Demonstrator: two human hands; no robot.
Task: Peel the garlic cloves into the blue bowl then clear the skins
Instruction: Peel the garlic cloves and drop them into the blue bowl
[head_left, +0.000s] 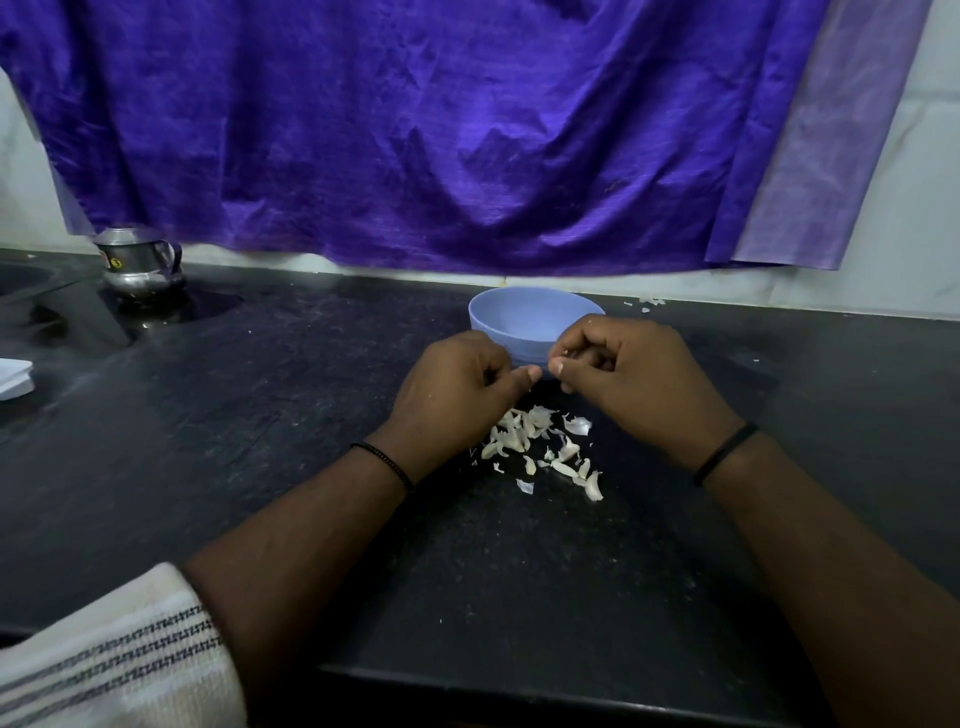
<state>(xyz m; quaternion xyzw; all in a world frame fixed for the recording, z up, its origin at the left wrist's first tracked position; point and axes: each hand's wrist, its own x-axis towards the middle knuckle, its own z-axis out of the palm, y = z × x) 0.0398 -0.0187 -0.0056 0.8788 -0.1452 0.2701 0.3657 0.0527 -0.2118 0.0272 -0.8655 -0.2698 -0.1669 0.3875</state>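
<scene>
Two bare hands work close together just in front of the blue bowl (535, 322) on a dark bench (311, 415). The right hand (639, 379) has its fingers curled, pinching a small pale bit (prob. a garlic clove); the left hand (452, 389) is curled too, its grip contents hidden. A pile of skins (540, 447) lies on the bench below the hands. Peeling looks well underway; clearing the skins isn't started.

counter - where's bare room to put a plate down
Bare black counter lies between the steel pot and the left hand, and right of the right hand. Crowded: garlic skins below the hands, before the blue bowl.
</scene>
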